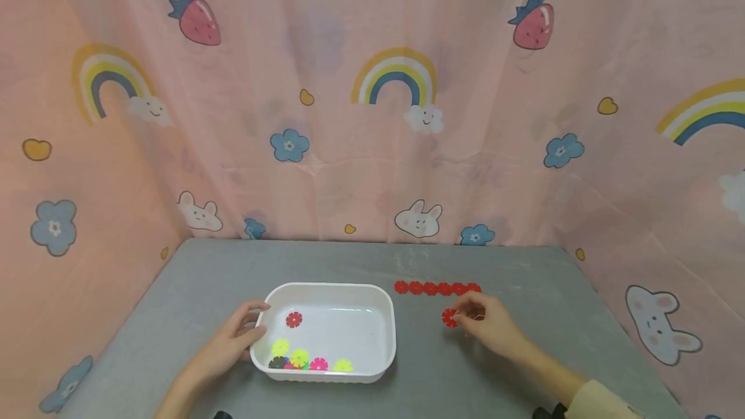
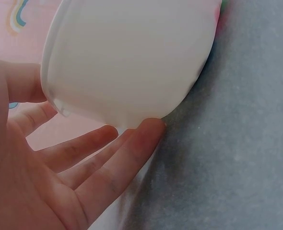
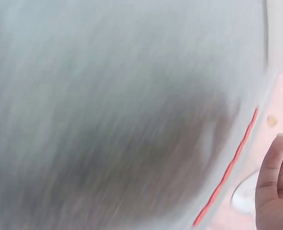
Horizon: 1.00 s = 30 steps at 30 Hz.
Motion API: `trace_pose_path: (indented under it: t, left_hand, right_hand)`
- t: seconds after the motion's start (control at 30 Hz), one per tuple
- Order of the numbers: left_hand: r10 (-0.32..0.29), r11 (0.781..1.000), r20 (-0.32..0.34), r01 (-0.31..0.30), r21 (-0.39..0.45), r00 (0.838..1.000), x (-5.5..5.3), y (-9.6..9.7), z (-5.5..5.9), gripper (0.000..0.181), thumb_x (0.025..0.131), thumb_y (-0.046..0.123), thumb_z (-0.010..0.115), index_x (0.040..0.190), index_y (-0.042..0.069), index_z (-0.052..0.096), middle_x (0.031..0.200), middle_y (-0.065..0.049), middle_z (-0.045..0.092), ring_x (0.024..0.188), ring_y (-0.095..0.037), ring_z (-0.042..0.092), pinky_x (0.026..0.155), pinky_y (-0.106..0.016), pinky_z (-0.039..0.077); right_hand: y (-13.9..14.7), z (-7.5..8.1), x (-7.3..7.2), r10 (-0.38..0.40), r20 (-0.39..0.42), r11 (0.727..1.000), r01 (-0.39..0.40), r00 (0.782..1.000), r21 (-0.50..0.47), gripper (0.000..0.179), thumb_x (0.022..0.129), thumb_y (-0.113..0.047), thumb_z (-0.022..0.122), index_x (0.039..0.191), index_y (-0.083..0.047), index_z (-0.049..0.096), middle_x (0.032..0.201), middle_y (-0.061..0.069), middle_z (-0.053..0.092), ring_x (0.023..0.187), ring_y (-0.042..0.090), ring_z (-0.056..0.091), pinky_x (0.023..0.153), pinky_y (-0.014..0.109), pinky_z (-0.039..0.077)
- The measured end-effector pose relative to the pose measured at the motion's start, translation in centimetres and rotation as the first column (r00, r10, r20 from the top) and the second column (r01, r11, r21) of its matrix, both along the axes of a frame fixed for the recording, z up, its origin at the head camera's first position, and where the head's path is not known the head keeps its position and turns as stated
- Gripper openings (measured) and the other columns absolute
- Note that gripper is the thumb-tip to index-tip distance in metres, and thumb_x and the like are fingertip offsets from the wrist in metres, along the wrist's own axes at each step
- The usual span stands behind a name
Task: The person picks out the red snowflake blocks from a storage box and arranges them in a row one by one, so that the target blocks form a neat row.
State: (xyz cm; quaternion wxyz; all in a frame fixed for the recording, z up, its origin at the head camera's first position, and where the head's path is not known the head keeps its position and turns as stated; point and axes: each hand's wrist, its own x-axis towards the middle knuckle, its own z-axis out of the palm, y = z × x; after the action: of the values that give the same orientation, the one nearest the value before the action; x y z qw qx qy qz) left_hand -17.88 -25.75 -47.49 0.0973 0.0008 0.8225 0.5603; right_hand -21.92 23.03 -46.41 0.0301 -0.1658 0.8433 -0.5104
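A white plastic tub [image 1: 381, 367] stands in front of me on the left. My left hand [image 1: 235, 335] grips its left end. In the left wrist view the thumb lies at the tub's [image 2: 132, 57] rim and the other fingers touch the outer wall. Between thumb and fingertips, my right hand [image 1: 491, 325] pinches a red snowflake disc [image 1: 449, 318] right of the tub, over the table. Behind that hand lies a straight row of red snowflake discs [image 1: 431, 288], its right end close to my fingers. The right wrist view catches the row [image 3: 226, 170] edge-on.
Inside the tub are a lone red disc [image 1: 293, 320], yellow discs [image 1: 280, 347], a pink disc [image 1: 318, 364] and a black disc [image 1: 278, 362], mostly along the near wall. A grey table [image 1: 524, 270] carries everything, with a patterned pink curtain [image 1: 349, 180] behind and at both sides.
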Motion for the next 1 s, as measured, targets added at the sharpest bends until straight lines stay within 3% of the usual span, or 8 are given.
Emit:
trace_pose_path:
  t: [0.43,0.83,1.0]
  left_hand:
    - [0.007,0.999,0.007,-0.007,-0.035,1.000,-0.2,-0.1,-0.2,0.045,0.102,0.023,0.062,0.141,0.010,0.045,0.144,-0.032,0.045,0.114,-0.036,0.063,0.075,-0.043,0.061]
    - [0.014,0.999,0.008,-0.014,-0.032,1.000,-0.2,0.1,-0.2,0.044,0.102,0.021,0.062,0.141,0.010,0.045,0.142,-0.031,0.046,0.111,-0.034,0.064,0.073,-0.043,0.060]
    - [0.015,0.999,0.006,-0.014,-0.038,1.000,-0.1,0.1,-0.1,0.044,0.102,0.021,0.062,0.141,0.010,0.045,0.142,-0.031,0.046,0.110,-0.034,0.064,0.073,-0.042,0.060]
  right_hand:
    - [3.8,1.4,-2.0,-0.185,-0.078,0.979,0.191,0.980,0.068,0.020,0.097,-0.007,0.068,0.113,0.005,0.067,0.092,0.012,0.068,0.078,0.033,0.065,0.065,0.033,0.059]
    - [5.6,1.4,-4.0,-0.302,-0.028,0.945,0.303,0.953,0.125,0.025,0.100,-0.012,0.064,0.120,0.003,0.067,0.097,0.016,0.069,0.079,0.030,0.066,0.069,0.036,0.058]
    - [6.4,0.7,-5.0,-0.336,-0.003,0.936,0.335,0.942,0.104,0.028,0.101,-0.012,0.062,0.122,0.006,0.065,0.103,0.019,0.069,0.081,0.029,0.067,0.071,0.038,0.059]
